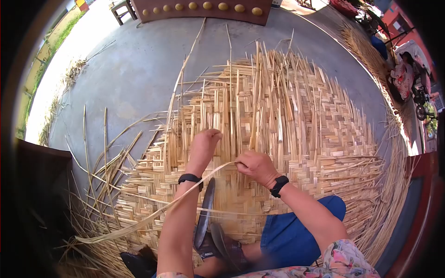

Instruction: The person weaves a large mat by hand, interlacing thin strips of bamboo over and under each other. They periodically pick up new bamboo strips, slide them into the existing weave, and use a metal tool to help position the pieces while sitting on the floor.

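Floral sleeve near; right hand pinches flat bamboo strip over woven mat.

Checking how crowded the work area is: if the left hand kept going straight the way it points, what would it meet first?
Most likely the upright loose strips of the woven mat, just beyond the left hand; depth is hard to judge.

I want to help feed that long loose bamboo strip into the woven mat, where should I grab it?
Probably grip the long pale bamboo strip at its free middle stretch, coming from above, thumb and fingers on its flat faces. The right hand pinches its upper end; its lower end trails over the woven bamboo mat.
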`<state>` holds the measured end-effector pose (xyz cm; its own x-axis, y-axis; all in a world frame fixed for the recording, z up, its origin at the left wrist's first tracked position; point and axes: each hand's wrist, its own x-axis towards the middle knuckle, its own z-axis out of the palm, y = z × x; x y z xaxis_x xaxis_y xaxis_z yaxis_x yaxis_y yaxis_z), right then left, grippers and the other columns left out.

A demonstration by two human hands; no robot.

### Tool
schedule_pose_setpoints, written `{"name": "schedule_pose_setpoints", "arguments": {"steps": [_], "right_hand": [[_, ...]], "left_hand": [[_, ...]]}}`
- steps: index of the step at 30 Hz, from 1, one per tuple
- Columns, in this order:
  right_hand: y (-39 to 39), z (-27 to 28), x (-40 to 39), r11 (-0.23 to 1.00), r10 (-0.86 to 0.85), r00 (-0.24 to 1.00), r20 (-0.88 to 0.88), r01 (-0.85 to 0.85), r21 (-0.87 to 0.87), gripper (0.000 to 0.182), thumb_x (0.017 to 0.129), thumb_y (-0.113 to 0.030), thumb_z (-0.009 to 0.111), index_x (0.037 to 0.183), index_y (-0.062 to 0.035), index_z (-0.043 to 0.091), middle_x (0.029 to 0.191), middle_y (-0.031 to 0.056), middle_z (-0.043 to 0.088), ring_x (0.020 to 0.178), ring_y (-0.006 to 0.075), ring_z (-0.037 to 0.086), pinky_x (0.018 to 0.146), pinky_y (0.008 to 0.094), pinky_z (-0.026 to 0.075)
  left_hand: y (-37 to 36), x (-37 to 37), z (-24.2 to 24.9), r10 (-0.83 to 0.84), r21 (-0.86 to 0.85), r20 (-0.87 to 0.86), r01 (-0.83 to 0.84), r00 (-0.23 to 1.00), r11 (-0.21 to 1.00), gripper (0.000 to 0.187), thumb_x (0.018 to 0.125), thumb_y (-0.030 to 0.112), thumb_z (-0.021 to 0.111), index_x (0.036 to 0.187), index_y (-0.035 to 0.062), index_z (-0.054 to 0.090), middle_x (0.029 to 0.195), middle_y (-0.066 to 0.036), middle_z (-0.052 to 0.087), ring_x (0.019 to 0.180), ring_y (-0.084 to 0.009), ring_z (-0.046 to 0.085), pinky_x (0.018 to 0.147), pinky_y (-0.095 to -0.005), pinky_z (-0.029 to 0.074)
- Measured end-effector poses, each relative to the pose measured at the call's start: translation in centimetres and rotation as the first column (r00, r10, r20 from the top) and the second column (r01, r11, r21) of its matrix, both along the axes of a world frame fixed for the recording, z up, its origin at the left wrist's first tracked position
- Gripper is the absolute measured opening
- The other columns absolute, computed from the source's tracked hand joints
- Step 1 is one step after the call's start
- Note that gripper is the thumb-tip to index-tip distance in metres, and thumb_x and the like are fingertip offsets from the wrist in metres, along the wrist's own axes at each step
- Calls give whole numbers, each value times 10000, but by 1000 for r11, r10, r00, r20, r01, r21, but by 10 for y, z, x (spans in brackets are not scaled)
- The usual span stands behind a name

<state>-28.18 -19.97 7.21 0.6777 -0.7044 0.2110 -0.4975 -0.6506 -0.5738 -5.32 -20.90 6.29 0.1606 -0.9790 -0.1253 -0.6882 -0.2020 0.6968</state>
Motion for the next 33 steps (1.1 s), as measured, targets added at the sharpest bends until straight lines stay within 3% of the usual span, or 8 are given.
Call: {"name": "schedule_pose_setpoints", "arguments": {"steps": [4, 8, 12, 16, 19, 25, 28, 33], "right_hand": [[21, -7, -5, 811, -410, 894, 183, 265, 522, 78, 887, -139, 696, 899, -65, 676, 742, 49, 658, 675, 141, 648, 626, 276, 514], [19, -14, -11, 640, -533, 805, 260, 183, 746, 111, 897, -120, 710, 924, -19, 669, 718, 31, 654, 658, 79, 641, 606, 256, 508], [14, -17, -6, 481, -642, 727, 244, 133, 867, 145, 899, -102, 706, 960, 12, 641, 696, 30, 653, 616, 70, 632, 583, 250, 503], [4, -16, 11, 652, -541, 820, 184, 271, 708, 164, 913, -160, 671, 1039, -56, 657, 721, 67, 683, 632, 176, 670, 604, 317, 525], [-8, -9, 22, 828, -363, 932, -9, 327, 456, 201, 921, -205, 650, 1100, -121, 682, 794, 91, 699, 720, 280, 685, 666, 396, 538], [-38, -34, 19, 943, -41, 999, 18, 33, 332, 171, 954, -165, 640, 1076, -51, 674, 853, 130, 677, 870, 349, 690, 762, 428, 546], [-49, -46, 25, 935, -352, 924, 149, 340, 96, 236, 948, -186, 665, 1059, 21, 651, 878, 152, 692, 849, 371, 683, 770, 422, 554], [-80, -29, 25, 804, -222, 958, -180, 285, 522, 333, 881, -266, 757, 1004, 5, 610, 853, 144, 704, 793, 349, 681, 724, 415, 534]], "left_hand": [[-44, -34, -27, 32, 101, 361, -73, 932, 992, 275, 846, 249, 751, 950, -5, 735, 950, -235, 671, 887, -371, 694, 766, -460, 551], [-41, -34, -18, 161, 111, -30, -157, 986, 981, 288, 813, 181, 776, 928, -54, 655, 797, -209, 649, 754, -393, 660, 674, -455, 520], [-10, -24, -15, 153, 179, -352, -94, 923, 979, 269, 780, 43, 823, 989, -51, 683, 801, -132, 692, 718, -216, 673, 650, -369, 509], [18, -3, -23, 270, 287, -824, -44, 498, 957, 263, 863, 21, 783, 1125, 32, 758, 1123, -70, 729, 943, -154, 676, 834, -298, 532], [23, -2, -26, 49, 126, -854, 115, 518, 985, 342, 906, 110, 774, 1232, 33, 711, 1256, -93, 673, 1086, -163, 652, 933, -312, 512], [36, -7, -3, 326, 336, -869, -40, 372, 941, 593, 967, 376, 714, 1425, 33, 558, 1280, -62, 618, 1145, -155, 585, 984, -319, 473], [44, -13, 1, 324, 309, -795, -117, 513, 944, 532, 980, 346, 690, 1395, 31, 580, 1203, -43, 612, 1092, -144, 563, 957, -297, 462], [38, 0, -4, 153, 225, -820, 65, 552, 972, 380, 944, 199, 674, 1289, 47, 630, 1032, 17, 560, 970, -111, 522, 871, -274, 436]]}}
